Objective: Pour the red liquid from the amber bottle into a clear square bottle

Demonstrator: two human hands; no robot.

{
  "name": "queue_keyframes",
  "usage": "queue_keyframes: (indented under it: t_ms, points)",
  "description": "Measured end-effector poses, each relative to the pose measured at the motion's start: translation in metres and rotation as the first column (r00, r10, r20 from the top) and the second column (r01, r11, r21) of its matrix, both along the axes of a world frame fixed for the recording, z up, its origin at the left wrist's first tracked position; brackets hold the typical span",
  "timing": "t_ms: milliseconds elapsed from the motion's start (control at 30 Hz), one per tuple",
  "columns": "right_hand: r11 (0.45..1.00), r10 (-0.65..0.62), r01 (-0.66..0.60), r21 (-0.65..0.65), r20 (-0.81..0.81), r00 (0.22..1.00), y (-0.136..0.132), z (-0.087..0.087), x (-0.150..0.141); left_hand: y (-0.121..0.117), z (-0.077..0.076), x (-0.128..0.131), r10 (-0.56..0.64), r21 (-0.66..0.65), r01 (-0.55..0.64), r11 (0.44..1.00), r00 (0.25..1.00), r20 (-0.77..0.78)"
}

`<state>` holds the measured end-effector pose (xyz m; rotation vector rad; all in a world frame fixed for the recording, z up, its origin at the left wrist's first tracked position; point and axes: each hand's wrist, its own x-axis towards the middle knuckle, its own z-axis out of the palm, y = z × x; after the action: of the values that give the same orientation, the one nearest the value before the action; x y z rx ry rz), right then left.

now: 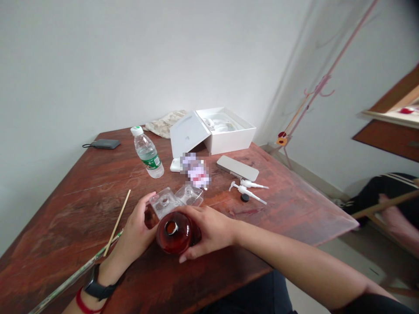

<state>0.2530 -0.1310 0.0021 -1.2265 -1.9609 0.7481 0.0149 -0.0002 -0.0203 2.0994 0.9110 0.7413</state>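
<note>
Both grips close around an amber glass bottle (173, 233), its open mouth facing up: the left hand (134, 231) cups one side and the right hand (209, 229) wraps across the other. Smooth glass could slip from these hands and strike the clear plastic trays (175, 201) just beyond, or a careless shift could knock the thin wooden stick (116, 222) beside the left wrist. Farther along the reddish wooden surface (81, 205) lie white pump heads (248, 189), a water bottle (147, 152) and an open white box (225, 131), before a plain white wall (131, 56).
</note>
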Motion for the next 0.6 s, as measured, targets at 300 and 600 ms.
queue_keyframes:
  t_ms: [300, 600]
  points:
    - [1.0, -0.004, 0.004, 0.0, 0.011, 1.0, 0.0, -0.0007, -0.0008, 0.0005, 0.0001, 0.0004, -0.008, 0.003, 0.008, 1.0, 1.0, 0.026]
    - [1.0, -0.001, 0.0, 0.007, 0.01, 1.0, 0.0003, -0.001, -0.0008, -0.0005, 0.0013, 0.0, -0.008, -0.007, 0.008, 1.0, 1.0, 0.015]
